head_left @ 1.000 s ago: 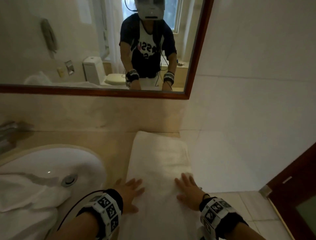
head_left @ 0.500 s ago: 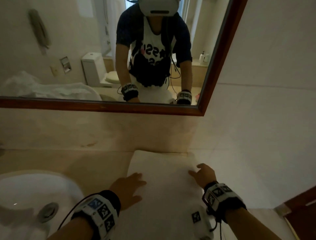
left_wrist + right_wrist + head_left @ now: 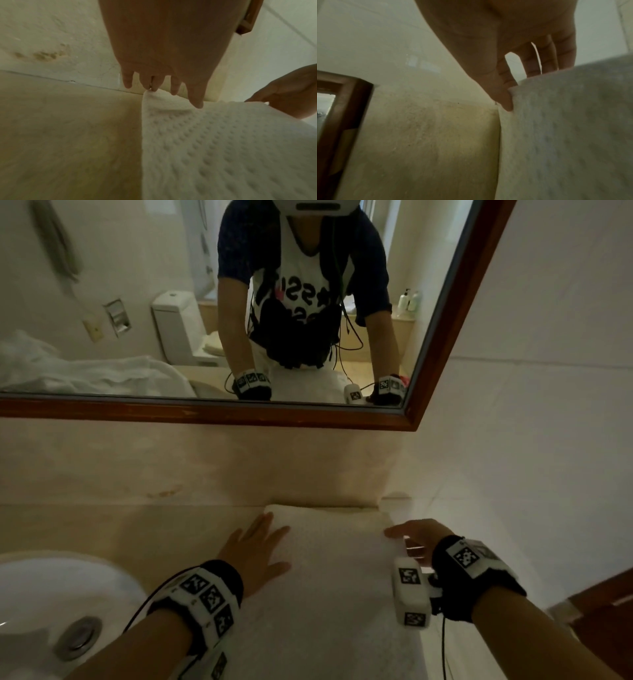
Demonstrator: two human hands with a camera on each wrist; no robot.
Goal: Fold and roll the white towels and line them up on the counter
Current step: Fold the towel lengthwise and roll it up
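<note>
A white dimpled towel [image 3: 339, 583] lies as a long folded strip on the beige counter [image 3: 137, 529], its far end against the backsplash. My left hand [image 3: 263, 539] rests on its far left corner with straight, spread fingers. In the left wrist view the left hand [image 3: 163, 86] has its fingertips at that corner of the towel [image 3: 223, 148] and the thumb pressing a small wrinkle. My right hand [image 3: 402, 539] is at the far right corner. In the right wrist view the right hand [image 3: 513, 94] pinches the towel [image 3: 565, 128] edge, thumb in front, fingers hidden behind it.
A white sink [image 3: 51, 594] with a metal drain [image 3: 77, 637] sits to the left. A wood-framed mirror [image 3: 438, 344] hangs above the backsplash; it reflects a heap of white towels [image 3: 85, 374]. A white wall is at the right, and a dark wooden door [image 3: 609, 611] at the lower right.
Both hands slid along the towel from its middle to its far end by the backsplash. The right hand turned and took hold of the far right corner.
</note>
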